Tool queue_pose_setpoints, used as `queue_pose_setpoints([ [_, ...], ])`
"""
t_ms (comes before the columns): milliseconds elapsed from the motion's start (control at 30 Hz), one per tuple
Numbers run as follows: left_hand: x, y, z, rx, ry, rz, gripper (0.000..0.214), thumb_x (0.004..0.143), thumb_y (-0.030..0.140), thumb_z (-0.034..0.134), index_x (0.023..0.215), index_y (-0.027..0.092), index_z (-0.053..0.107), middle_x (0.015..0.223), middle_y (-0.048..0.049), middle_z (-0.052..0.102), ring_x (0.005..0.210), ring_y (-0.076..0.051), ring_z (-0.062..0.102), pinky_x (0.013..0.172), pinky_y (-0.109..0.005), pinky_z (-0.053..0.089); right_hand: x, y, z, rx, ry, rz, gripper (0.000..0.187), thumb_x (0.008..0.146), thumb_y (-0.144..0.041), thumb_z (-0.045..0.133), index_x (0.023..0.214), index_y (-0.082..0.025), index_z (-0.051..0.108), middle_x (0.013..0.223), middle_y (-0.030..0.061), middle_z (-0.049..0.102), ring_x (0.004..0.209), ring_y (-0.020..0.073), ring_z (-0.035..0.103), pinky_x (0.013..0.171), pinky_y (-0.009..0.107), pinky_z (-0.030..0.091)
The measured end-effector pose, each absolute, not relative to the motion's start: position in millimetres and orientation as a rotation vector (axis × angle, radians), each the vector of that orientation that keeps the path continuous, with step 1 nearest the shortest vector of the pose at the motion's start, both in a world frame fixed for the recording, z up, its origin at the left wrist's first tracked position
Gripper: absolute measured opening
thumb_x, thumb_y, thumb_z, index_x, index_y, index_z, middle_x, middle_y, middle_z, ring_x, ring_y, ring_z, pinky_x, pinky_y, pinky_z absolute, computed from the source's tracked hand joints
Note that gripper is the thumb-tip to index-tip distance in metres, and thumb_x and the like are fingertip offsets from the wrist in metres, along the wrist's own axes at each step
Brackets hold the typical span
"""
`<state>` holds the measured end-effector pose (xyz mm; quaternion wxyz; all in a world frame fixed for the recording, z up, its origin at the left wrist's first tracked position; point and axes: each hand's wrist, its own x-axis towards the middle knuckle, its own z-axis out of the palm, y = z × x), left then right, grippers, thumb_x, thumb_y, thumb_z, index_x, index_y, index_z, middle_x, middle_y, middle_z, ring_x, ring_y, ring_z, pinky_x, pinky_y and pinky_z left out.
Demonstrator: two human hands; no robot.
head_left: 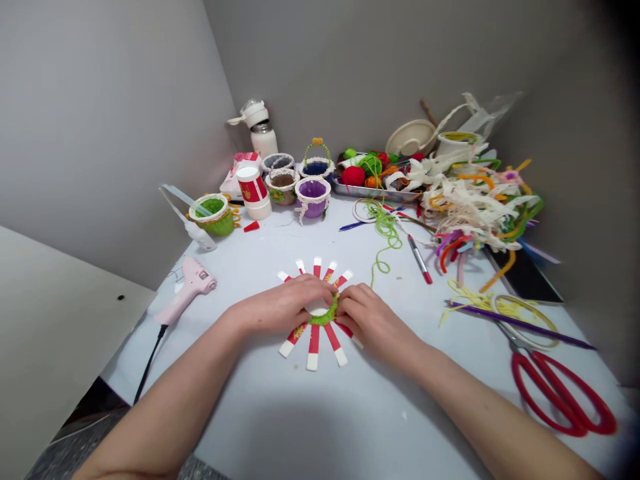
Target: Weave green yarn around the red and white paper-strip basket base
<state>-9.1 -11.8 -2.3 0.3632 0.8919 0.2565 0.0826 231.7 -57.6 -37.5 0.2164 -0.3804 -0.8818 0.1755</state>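
A red-and-white paper cup (314, 340), cut into strips, lies splayed flat like a star in front of me. Light green yarn (324, 319) is wound in a ring around its white round base. My left hand (287, 303) grips the cup from the left, fingers bent over the base and strips. On the other side, the curled fingers of my right hand (367, 313) pinch at the ring's right edge, apparently on the yarn. A loose strand runs from behind that hand to a green yarn tangle (387, 230). The fingertips are partly hidden.
A pink glue gun (187, 290) lies left, its black cord off the edge. Red-handled scissors (555, 393) and a purple knitting needle (520, 323) are at right. Behind stand small yarn baskets (313, 198), a paper cup stack (254, 193), a yarn tray (375, 191) and scraps (470, 200).
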Motion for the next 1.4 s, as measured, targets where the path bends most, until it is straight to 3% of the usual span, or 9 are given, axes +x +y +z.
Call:
queue_pose_setpoints([
  [100,-9,-13,-2,2.299,0.7,0.219,0.049,0.083,-0.008,0.054,0.12,0.023,0.061,0.157,-0.0086,0.051,0.146,-0.026,0.048,0.119,-0.043,0.042,235,-59,-43,-1.011,-2.441,0.417,0.02,0.105,-0.01,0.05,0.089,-0.019,0.06,0.099,0.008,0.068,0.094,0.0229,0.059,0.084,0.039,0.05],
  [200,-9,-12,-2,2.293,0.681,0.238,0.049,0.084,-0.008,0.054,0.122,0.022,0.061,0.14,-0.0084,0.062,0.133,-0.025,0.056,0.113,-0.041,0.046,242,-63,-43,-0.938,-2.434,0.421,0.023,0.107,-0.01,0.043,0.09,-0.02,0.056,0.093,0.0054,0.067,0.088,0.0201,0.059,0.086,0.039,0.049],
  [333,-8,-9,-4,2.313,0.663,0.244,0.041,0.091,-0.002,0.059,0.123,0.022,0.063,0.131,-0.008,0.066,0.13,-0.025,0.056,0.115,-0.042,0.044,251,-70,-37,-0.966,-2.458,0.473,0.022,0.108,-0.013,0.043,0.091,-0.021,0.055,0.079,0.0019,0.064,0.073,0.0179,0.056,0.071,0.032,0.047],
  [533,-12,-8,-5,2.313,0.659,0.261,0.042,0.089,-0.005,0.056,0.12,0.024,0.064,0.131,-0.0064,0.068,0.13,-0.025,0.057,0.115,-0.043,0.043,263,-79,-33,-0.915,-2.536,0.504,0.021,0.109,-0.015,0.044,0.111,-0.02,0.065,0.092,0.0053,0.07,0.079,0.019,0.062,0.067,0.03,0.048],
  [833,-13,-9,4,2.278,0.593,0.209,0.041,0.084,-0.008,0.049,0.107,0.021,0.065,0.134,-0.006,0.071,0.133,-0.025,0.059,0.116,-0.042,0.044,265,-97,-24,-0.815,-2.616,0.508,0.029,0.105,-0.007,0.044,0.104,-0.019,0.071,0.089,0.0074,0.068,0.079,0.02,0.061,0.066,0.032,0.048],
  [1133,-17,-7,-1,2.261,0.579,0.226,0.039,0.09,-0.005,0.052,0.113,0.022,0.067,0.136,-0.0077,0.069,0.132,-0.025,0.06,0.116,-0.044,0.046,259,-120,-25,-0.806,-2.741,0.435,0.032,0.103,-0.005,0.045,0.078,-0.019,0.059,0.082,0.005,0.061,0.071,0.0188,0.055,0.061,0.033,0.043],
  [1400,-17,-7,-3,2.269,0.588,0.241,0.039,0.088,-0.007,0.053,0.11,0.022,0.067,0.136,-0.0074,0.07,0.133,-0.025,0.06,0.114,-0.042,0.048,271,-112,-28,-1.012,-2.635,0.295,0.03,0.101,-0.004,0.046,0.08,-0.019,0.061,0.08,0.006,0.059,0.07,0.0206,0.053,0.059,0.035,0.042],
])
